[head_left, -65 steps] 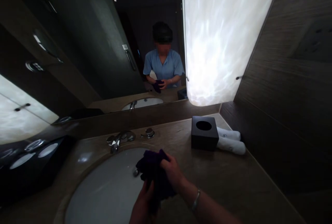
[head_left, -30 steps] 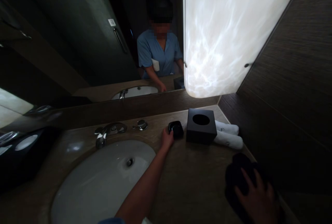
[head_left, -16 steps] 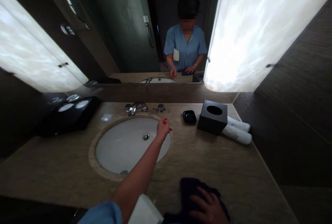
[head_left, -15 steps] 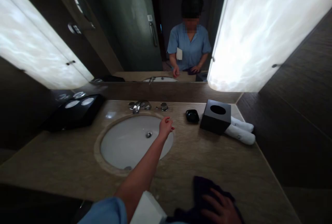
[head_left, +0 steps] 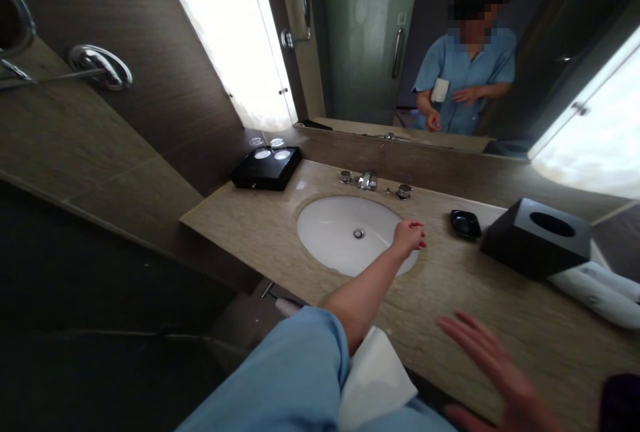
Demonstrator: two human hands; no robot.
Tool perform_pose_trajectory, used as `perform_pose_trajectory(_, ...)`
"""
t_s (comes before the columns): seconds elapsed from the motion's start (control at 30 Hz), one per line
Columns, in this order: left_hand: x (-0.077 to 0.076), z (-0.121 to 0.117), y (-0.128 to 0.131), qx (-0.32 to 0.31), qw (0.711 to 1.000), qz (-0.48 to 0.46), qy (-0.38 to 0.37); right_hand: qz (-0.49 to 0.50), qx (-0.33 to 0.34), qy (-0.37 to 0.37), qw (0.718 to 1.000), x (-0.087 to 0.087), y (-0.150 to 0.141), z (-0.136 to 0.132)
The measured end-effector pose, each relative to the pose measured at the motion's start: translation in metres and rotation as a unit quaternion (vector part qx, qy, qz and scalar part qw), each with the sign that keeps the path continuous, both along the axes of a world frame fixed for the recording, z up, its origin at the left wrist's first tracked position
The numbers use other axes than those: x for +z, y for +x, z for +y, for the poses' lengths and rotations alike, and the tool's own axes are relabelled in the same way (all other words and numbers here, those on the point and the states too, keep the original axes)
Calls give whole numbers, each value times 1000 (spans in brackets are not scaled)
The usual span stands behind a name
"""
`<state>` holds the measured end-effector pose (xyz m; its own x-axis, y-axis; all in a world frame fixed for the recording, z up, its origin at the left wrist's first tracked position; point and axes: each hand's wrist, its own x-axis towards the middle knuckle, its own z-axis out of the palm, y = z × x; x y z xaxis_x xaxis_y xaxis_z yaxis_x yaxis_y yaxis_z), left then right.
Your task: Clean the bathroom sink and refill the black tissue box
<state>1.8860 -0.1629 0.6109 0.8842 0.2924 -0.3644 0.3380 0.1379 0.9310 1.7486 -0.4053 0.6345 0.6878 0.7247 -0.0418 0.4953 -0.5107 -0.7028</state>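
My left hand (head_left: 408, 237) hangs above the right rim of the white oval sink basin (head_left: 345, 232), its fingers curled and nothing visible in them. My right hand (head_left: 495, 372) lies spread open just above the beige marble counter (head_left: 240, 219), holding nothing. A dark purple cloth (head_left: 620, 404) sits at the lower right corner of the view, apart from my right hand and mostly cut off. A small black dish (head_left: 465, 224) rests to the right of the basin, beyond my left hand.
A black tissue box (head_left: 535, 239) and rolled white towels (head_left: 595, 295) stand at the counter's right end. A chrome faucet (head_left: 367, 181) sits behind the basin, and a black tray (head_left: 265, 169) stands at the left. A mirror backs the counter. My blue sleeve and a white pocket item show below.
My right hand has let go of the purple cloth and lifted off it, fingers spread. The view has swung and tilted, bringing the counter's left end and the dark floor in.
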Motion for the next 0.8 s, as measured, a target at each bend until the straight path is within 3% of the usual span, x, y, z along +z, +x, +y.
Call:
perform_pose_trajectory(0.1,0,7,-11,-14,1000,-4,-6,173,183,6,968,36,-35,85)
perform_pose_trajectory(0.17,0,14,-17,-17,1000,-4,-4,236,229,35,944,47,-50,114)
perform_pose_trajectory(0.23,0,24,-21,-19,1000,4,-5,272,230,78,931,47,-60,126)
perform_pose_trajectory(0.37,7,45,-41,-39,999,29,-15,303,202,136,921,42,-75,128)
perform_pose_trajectory(0.43,19,56,-63,-92,994,49,-30,271,198,150,930,47,-76,125)
perform_pose_trajectory(0.47,27,62,-78,-149,986,67,-46,250,194,156,936,52,-73,122)
perform_pose_trajectory(0.53,46,74,-114,-302,941,117,-97,217,175,163,946,63,-62,113)
perform_pose_trajectory(0.57,57,81,-132,-411,889,146,-142,210,161,165,950,69,-52,107)
perform_pose_trajectory(0.6,67,86,-149,-470,848,168,-178,205,147,165,953,75,-41,101)
perform_pose_trajectory(0.63,77,90,-163,-489,832,171,-200,205,135,162,956,81,-28,95)
perform_pose_trajectory(0.67,85,92,-174,-500,827,160,-199,207,129,155,957,85,-14,90)
perform_pose_trajectory(0.73,94,86,-187,-497,850,87,-155,222,131,128,958,93,15,83)
perform_pose_trajectory(0.8,92,70,-190,-478,872,-7,-103,227,146,104,957,99,41,81)
